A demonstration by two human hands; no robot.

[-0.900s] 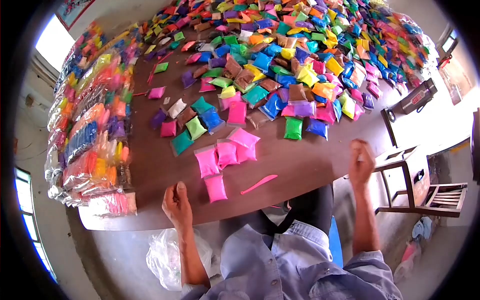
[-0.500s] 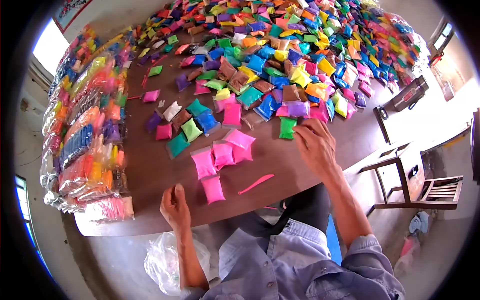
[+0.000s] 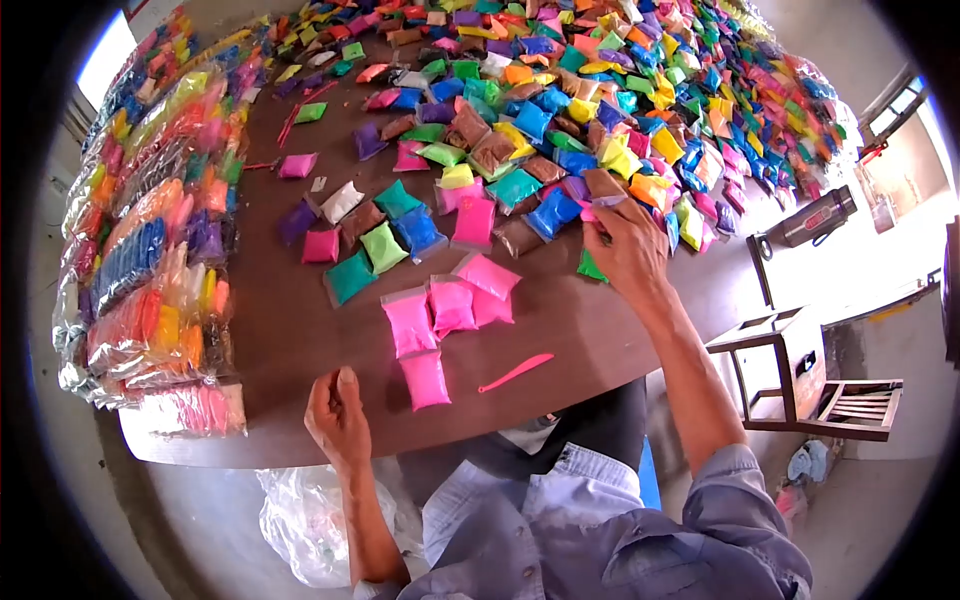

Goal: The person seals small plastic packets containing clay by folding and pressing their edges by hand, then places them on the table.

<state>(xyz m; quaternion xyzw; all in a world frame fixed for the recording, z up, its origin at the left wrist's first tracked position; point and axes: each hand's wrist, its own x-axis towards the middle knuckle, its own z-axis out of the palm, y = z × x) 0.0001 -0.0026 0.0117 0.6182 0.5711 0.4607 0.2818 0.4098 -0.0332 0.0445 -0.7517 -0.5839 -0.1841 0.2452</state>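
Observation:
My right hand [image 3: 628,250] reaches to the near edge of the heap of coloured packets [image 3: 560,130]. Its fingers are pinched on a pinkish-purple packet [image 3: 600,206], mostly hidden by the hand. A green packet [image 3: 590,267] shows partly beneath it. At the table's front edge, my left hand [image 3: 338,415] is loosely curled, thumb apart from the fingers, and nothing shows in it. Between the hands lie several pink packets [image 3: 408,322], one of them [image 3: 426,380] nearest me, and a pink plastic knife [image 3: 516,372].
A small group of mixed-colour packets [image 3: 383,247] lies beyond the pink ones. Clear bags full of packets [image 3: 150,320] are stacked along the table's left side. A dark flask [image 3: 815,218] is at the right, with a wooden chair [image 3: 790,365] below it.
My right hand has swung from the right edge of the table inward to the heap and closed on a packet there. My left hand has stayed near the front edge.

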